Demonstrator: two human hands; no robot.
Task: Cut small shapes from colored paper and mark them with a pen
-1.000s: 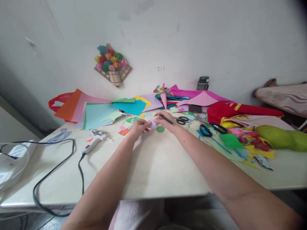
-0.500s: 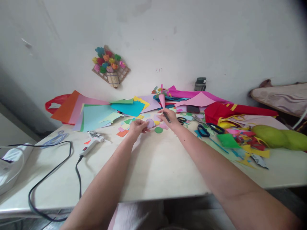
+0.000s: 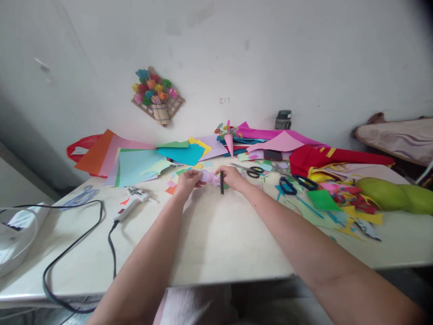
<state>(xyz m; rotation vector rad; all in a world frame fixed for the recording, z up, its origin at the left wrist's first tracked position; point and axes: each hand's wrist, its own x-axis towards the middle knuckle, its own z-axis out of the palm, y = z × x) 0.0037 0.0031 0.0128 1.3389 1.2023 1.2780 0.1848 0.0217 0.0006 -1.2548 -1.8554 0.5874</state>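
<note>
Above the middle of the table, my left hand [image 3: 188, 181] pinches the edge of a light purple paper circle [image 3: 204, 176]. Close on its right, my right hand [image 3: 232, 177] is closed around a black pen [image 3: 222, 184], which points down toward me. The fingertips of my right hand are near more pale purple and pink paper, and I cannot tell whether they touch it. Orange paper scraps [image 3: 171, 190] lie beside my left hand. Black-handled scissors [image 3: 253, 171] rest on the table just beyond my right wrist.
A corded glue gun [image 3: 130, 205] lies to the left, near a white power strip [image 3: 22, 230]. Coloured paper sheets [image 3: 135, 164] spread along the wall. Behind my hands is a pink paper cone [image 3: 229, 143] with small flowers. Blue-handled scissors [image 3: 287, 185] and scraps lie right.
My hands have come closer to the table's near side and slightly left. The pen has swung from slanting to nearly upright in view. The purple circle has shifted left with my left hand.
</note>
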